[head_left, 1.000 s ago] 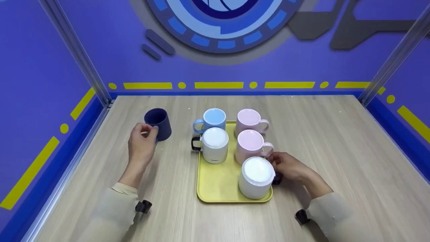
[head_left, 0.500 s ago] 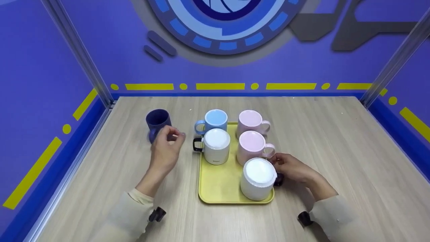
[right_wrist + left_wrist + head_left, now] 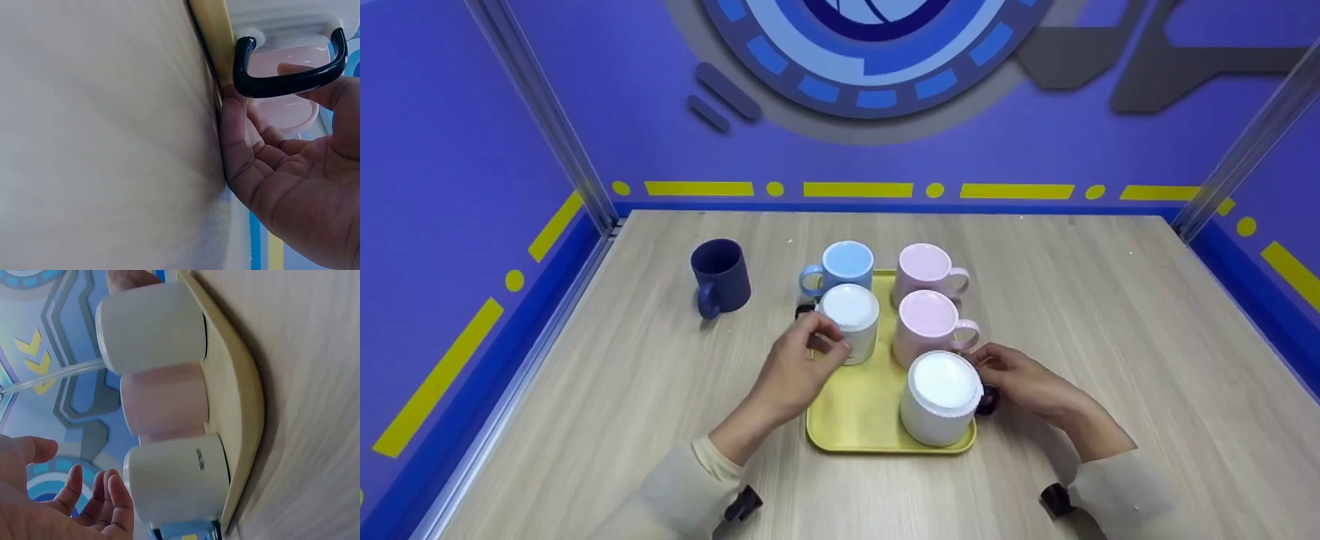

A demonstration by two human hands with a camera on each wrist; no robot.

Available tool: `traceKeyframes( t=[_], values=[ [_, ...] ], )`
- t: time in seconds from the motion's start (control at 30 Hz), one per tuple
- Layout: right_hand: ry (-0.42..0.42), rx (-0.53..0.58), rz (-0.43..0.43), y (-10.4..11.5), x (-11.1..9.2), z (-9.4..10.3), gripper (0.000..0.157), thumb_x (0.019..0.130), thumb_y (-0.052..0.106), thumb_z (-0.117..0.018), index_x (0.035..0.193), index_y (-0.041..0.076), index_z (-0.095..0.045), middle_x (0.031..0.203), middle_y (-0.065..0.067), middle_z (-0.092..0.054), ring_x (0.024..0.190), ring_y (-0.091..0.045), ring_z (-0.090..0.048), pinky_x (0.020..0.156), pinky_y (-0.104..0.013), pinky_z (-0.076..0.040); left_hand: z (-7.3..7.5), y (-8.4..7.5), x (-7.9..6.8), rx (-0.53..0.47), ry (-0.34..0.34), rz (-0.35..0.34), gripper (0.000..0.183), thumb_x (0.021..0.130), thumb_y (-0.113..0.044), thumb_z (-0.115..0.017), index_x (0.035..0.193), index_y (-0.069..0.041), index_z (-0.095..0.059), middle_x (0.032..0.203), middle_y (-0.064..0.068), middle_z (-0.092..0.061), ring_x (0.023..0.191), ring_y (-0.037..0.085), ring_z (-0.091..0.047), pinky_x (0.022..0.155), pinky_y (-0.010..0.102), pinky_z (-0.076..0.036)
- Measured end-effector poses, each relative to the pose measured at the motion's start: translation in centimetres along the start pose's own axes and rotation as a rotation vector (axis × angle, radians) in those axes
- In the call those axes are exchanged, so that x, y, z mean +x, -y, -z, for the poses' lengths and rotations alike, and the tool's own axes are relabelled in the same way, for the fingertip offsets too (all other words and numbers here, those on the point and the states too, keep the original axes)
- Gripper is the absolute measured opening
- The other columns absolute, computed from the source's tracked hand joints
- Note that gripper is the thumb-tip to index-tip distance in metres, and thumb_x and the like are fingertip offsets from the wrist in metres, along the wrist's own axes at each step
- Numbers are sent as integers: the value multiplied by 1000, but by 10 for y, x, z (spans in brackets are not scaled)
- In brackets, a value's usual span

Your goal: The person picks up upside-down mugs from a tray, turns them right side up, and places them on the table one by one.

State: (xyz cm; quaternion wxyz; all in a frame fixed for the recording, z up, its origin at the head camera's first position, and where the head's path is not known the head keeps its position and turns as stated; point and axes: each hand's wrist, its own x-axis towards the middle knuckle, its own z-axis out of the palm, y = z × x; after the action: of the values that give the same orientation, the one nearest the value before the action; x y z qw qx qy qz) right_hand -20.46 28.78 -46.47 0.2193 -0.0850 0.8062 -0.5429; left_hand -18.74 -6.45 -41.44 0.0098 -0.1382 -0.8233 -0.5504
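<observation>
My left hand [image 3: 799, 375] is over the left edge of a yellow tray [image 3: 851, 420], fingertips overlapping a white mug [image 3: 862, 346] with a black handle. In the left wrist view, that hand's thumb and fingers [image 3: 119, 495] are apart with nothing between them. At the tray's right edge is my right hand [image 3: 1027, 382], beside a second white mug [image 3: 934, 420]. The right wrist view shows its loosely bent fingers [image 3: 233, 121] at the tray rim, behind the mug's black handle [image 3: 281, 85]. A navy mug [image 3: 733, 289] stands on the table at left.
A light blue mug [image 3: 861, 280] occupies the tray's back left. Down its right side stand two pink mugs, a far one [image 3: 911, 289] and a nearer one [image 3: 911, 349]. Blue panels [image 3: 870, 161] enclose the wooden table [image 3: 1072, 292] at the back and sides.
My left hand has come away from the navy mug and moved right and nearer, over to the white mug on the tray. The navy mug's handle now shows. My right hand has stayed in place.
</observation>
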Motion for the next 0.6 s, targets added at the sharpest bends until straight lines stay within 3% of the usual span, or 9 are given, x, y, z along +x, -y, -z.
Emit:
traceKeyframes(
  t=[0.27, 0.6],
  values=[
    [8, 11, -16, 3, -11, 1, 33, 107, 29, -58, 124, 0, -57, 106, 1, -63, 94, -12, -58, 78, -26, -50, -23, -1, -6, 1, 176, 45, 27, 100, -31, -67, 118, -11, -60, 121, 7, -63, 109, 22, -65, 92, 39, -57],
    [88, 75, 19, 7, -22, 7, 34, 108, 32, -55, 123, 2, -56, 100, -5, -62, 86, -16, -62, 75, -36, -61, -43, 4, -8, 38, 302, 108, 47, 98, -45, -69, 134, -17, -58, 137, 9, -59, 118, 24, -64, 97, 43, -55]
  ],
)
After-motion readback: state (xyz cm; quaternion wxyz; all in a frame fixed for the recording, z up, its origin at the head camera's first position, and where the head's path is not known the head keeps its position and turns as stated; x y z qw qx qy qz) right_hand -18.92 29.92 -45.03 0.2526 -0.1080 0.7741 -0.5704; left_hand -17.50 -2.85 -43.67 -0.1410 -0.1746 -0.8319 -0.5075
